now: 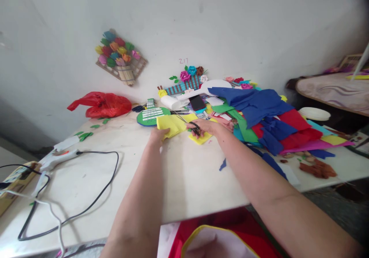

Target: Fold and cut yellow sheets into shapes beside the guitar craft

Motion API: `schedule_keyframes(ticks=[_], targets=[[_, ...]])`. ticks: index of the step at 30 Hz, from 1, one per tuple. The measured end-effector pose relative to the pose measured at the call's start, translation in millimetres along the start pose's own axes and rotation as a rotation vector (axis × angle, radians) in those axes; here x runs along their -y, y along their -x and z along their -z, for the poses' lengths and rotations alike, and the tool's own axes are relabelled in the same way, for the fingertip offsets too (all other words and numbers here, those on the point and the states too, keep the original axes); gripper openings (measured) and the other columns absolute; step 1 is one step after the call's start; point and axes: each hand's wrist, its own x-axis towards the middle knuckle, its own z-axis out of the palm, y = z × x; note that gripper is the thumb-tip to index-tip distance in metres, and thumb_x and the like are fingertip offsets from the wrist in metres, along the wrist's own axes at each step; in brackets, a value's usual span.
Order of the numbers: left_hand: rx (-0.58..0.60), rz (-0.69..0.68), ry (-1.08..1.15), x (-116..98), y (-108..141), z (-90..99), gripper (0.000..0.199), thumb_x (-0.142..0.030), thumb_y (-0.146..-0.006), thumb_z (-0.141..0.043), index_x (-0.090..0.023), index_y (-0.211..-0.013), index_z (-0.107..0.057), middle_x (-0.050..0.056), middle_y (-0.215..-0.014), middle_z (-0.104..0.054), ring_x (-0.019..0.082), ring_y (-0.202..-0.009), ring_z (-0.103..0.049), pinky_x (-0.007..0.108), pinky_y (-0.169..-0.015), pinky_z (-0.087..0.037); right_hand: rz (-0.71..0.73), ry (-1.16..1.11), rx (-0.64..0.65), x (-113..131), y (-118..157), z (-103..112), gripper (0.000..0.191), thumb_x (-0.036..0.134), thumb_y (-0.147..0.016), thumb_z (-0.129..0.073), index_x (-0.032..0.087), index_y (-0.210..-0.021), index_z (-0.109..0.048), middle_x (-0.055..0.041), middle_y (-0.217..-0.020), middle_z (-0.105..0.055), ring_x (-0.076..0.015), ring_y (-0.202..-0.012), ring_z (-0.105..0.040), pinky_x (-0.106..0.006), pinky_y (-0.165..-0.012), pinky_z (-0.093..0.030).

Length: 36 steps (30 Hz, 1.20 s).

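Note:
A sheet of yellow felt or crepe paper (173,125) lies across the middle of the table. Its left edge is gripped by my left hand (160,134), fingers closed on it. My right hand (201,127) is wrapped around a pair of scissors with black handles (195,128); the blades point up and left over the yellow sheet. Beneath that hand sits another yellow piece (199,138). Just behind my left hand is a green guitar-shaped craft (157,114) with white strips. Whether the blades are apart cannot be made out.
Blue sheets (253,106) and red sheets (301,129) are heaped on the right. A dark phone (197,102) lies behind my hands. On the left are a red plastic bag (108,105), a glue gun (62,159) and its looping black cable (115,169). Paper flowers (118,50) decorate the wall.

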Motion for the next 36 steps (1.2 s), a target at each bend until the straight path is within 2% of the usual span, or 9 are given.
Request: schedule_keyframes(ticks=[8,14,18,22,25,29,36], targets=[[-0.034,0.035,0.086,-4,3,-7.5,0.025,0.006,-0.058,-0.062,-0.012,-0.077,-0.061,0.007,-0.08,-0.067,0.019,-0.074,-0.065,0.029,-0.065,-0.054,-0.094,-0.019,0.225,1,14,18,0.048,0.056,-0.073,-0.054,0.011,-0.089,-0.059,-0.003,-0.054,-0.062,-0.0113,-0.04,-0.054,-0.018,-0.032,-0.035],[-0.081,0.031,0.142,-7,2,-10.5,0.027,0.006,-0.061,-0.059,-0.014,-0.08,-0.059,0.004,-0.082,-0.066,0.017,-0.071,-0.064,0.028,-0.061,-0.054,-0.181,-0.055,0.436,0,21,24,0.053,0.056,-0.078,-0.047,0.006,-0.09,-0.059,-0.0085,-0.058,-0.066,-0.0118,-0.04,-0.055,-0.017,-0.032,-0.034],[-0.107,0.045,0.157,-6,0,-11.1,0.026,0.004,-0.063,-0.059,-0.015,-0.081,-0.058,0.003,-0.082,-0.066,0.016,-0.073,-0.064,0.025,-0.059,-0.054,-0.173,-0.151,0.42,-6,12,14,0.056,0.058,-0.081,-0.038,0.006,-0.088,-0.058,-0.0124,-0.065,-0.068,-0.0151,-0.045,-0.058,-0.02,-0.033,-0.037],[-0.09,0.047,0.21,-4,-1,-12.1,0.026,0.003,-0.064,-0.059,-0.015,-0.082,-0.059,0.003,-0.083,-0.066,0.015,-0.073,-0.064,0.021,-0.056,-0.052,-0.144,-0.234,0.362,-8,5,3,0.055,0.058,-0.082,-0.037,0.007,-0.093,-0.057,-0.0149,-0.073,-0.069,-0.0177,-0.051,-0.062,-0.022,-0.035,-0.041],[-0.089,0.062,0.21,-5,-1,-12.4,0.026,0.002,-0.064,-0.06,-0.014,-0.084,-0.06,0.004,-0.082,-0.066,0.014,-0.071,-0.064,0.019,-0.052,-0.05,-0.12,-0.292,0.37,-6,4,-1,0.056,0.057,-0.084,-0.031,0.008,-0.095,-0.057,-0.0158,-0.077,-0.069,-0.0193,-0.056,-0.064,-0.022,-0.036,-0.043],[-0.083,0.059,0.203,-6,0,-10.5,0.028,0.002,-0.065,-0.06,-0.013,-0.088,-0.06,0.004,-0.079,-0.066,0.013,-0.065,-0.063,0.017,-0.045,-0.046,-0.088,-0.36,0.382,-6,2,-3,0.054,0.056,-0.085,-0.029,0.01,-0.096,-0.055,-0.0143,-0.075,-0.069,-0.0187,-0.056,-0.065,-0.022,-0.037,-0.045],[-0.063,0.083,0.226,-7,-1,-2.2,0.021,-0.001,-0.066,-0.061,-0.013,-0.084,-0.061,0.003,-0.076,-0.065,0.009,-0.056,-0.06,0.014,-0.037,-0.038,0.014,-0.337,0.342,-9,-3,-7,0.046,0.054,-0.083,-0.039,0.013,-0.096,-0.054,-0.0103,-0.073,-0.068,-0.0153,-0.053,-0.062,-0.021,-0.039,-0.046]])
